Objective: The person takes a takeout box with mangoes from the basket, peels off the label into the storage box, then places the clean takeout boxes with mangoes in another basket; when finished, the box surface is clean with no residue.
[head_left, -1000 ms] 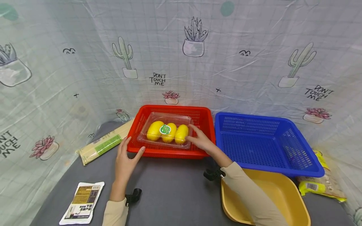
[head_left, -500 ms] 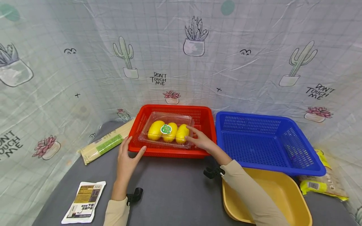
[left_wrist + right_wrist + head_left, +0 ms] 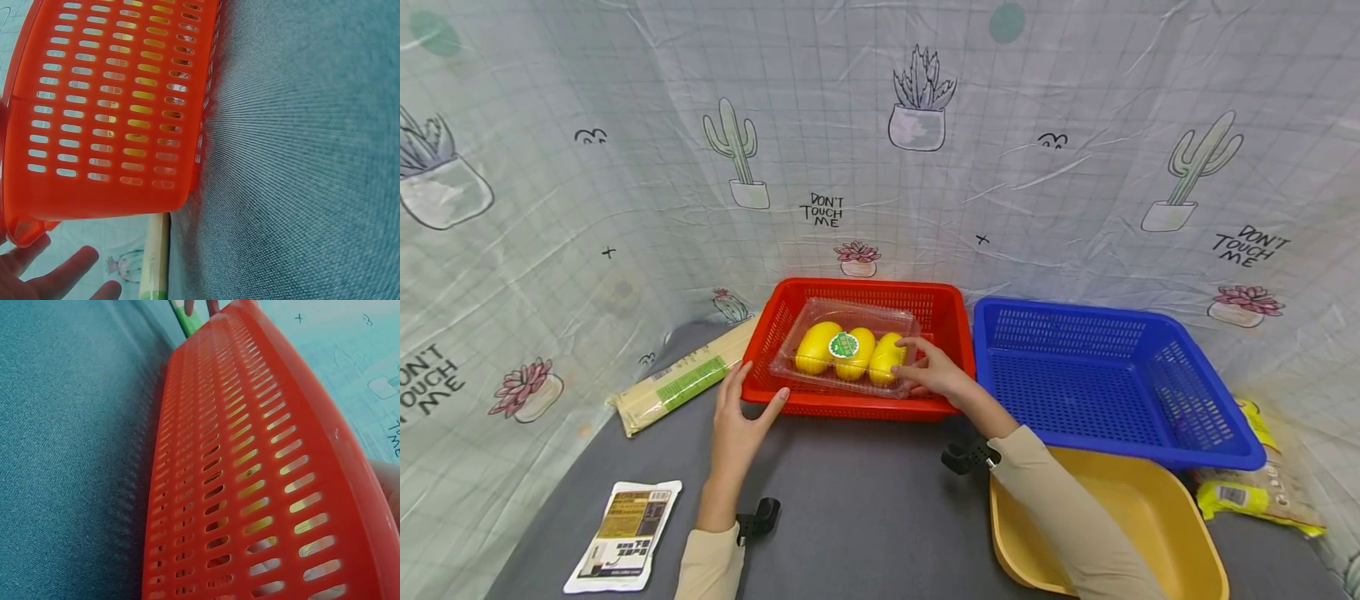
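Note:
A clear plastic box [image 3: 808, 321] with three oval yellow fruits [image 3: 852, 354] and a round green-and-white sticker lies tilted inside the red basket [image 3: 953, 333]. At the box's right end, my right hand [image 3: 942, 375] has its thumb and index finger curled over the edge beside the rightmost fruit. In the right wrist view the basket's slotted wall hides most of that hand. My left hand [image 3: 737, 429] is at the basket's left front corner, thumb at the front rim, fingers extended along the left side. Spread fingers [image 3: 65, 272] show past the corner in the left wrist view.
Right of the red basket is a blue basket [image 3: 1052, 379], partly over a yellow tub [image 3: 1123, 500]. A yellow-and-clear bag [image 3: 1258, 492] lies at far right. A long beige-and-green packet [image 3: 681, 379] lies behind the left hand; a white-and-brown pouch [image 3: 625, 533] is front left.
The right fingertips have moved slightly inward over the box's right end, with the thumb and index finger a little closer together. The left hand keeps its place at the basket corner.

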`<state>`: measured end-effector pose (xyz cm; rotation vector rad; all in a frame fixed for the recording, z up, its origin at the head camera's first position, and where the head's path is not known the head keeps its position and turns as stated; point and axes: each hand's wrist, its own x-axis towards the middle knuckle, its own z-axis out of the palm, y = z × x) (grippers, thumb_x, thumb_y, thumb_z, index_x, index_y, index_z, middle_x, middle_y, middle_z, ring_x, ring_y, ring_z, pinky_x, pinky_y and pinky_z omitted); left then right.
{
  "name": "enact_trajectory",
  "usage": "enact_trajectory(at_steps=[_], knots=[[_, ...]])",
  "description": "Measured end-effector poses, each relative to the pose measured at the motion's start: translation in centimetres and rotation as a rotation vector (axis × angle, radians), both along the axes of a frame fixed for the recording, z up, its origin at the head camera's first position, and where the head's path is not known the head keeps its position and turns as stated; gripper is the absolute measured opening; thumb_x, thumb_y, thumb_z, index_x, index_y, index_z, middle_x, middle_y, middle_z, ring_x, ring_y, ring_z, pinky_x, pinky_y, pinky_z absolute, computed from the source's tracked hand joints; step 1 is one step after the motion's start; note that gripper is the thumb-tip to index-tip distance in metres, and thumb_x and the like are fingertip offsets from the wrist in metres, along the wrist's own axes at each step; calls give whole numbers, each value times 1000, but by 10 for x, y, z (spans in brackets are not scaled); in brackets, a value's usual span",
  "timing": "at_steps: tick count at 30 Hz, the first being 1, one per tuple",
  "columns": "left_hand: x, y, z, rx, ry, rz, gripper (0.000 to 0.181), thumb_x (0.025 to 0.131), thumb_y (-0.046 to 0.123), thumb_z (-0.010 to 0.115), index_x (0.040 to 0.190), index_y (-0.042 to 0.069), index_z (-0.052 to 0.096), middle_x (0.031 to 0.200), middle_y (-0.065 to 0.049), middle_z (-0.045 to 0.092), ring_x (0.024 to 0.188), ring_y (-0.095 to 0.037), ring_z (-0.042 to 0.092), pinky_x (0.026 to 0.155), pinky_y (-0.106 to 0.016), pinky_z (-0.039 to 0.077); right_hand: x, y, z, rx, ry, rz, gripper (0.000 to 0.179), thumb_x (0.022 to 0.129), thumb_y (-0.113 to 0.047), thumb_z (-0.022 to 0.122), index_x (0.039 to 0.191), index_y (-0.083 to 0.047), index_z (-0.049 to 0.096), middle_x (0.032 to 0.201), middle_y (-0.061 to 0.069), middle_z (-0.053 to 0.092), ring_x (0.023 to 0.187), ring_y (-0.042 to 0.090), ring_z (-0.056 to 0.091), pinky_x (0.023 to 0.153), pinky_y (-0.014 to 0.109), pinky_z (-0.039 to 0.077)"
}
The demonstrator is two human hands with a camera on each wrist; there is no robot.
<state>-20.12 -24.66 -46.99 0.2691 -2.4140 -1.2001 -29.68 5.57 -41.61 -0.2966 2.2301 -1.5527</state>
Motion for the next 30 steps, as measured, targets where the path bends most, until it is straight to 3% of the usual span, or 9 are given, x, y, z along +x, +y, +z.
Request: enact_trajectory(at_steps=[8,13,20,30], knots=[[0,0,1,2,-6,1,78,84,42,74,148,13,40,156,-12,29,143,-35,28,110,-62,27,0,1,1,-53,1,-31,50,94,-21,65,138,-12,45,102,19,53,72,22,66,78,44,58],[1,0,1,7,-6,-1,78,84,42,74,148,13,40,156,-12,29,143,-35,28,110,-62,27,0,2,1,-42,2,-41,52,95,-21,64,142,-15,44,103,19,51,73,21,61,77,40,58],[2,-1,2,3,-7,-3,78,85,43,74,149,12,40,156,-13,29,143,-35,28,109,-63,28,1,1,1,-54,-2,-50,65,95,-14,62,153,-21,31,101,19,48,66,20,61,68,33,58],[1,0,2,-3,5,-2,77,85,42,74,148,12,41,156,-12,30,142,-35,29,109,-63,29,3,2,1,-45,91,-52,63,95,-13,62,151,-18,34,99,18,48,71,19,55,66,30,58]])
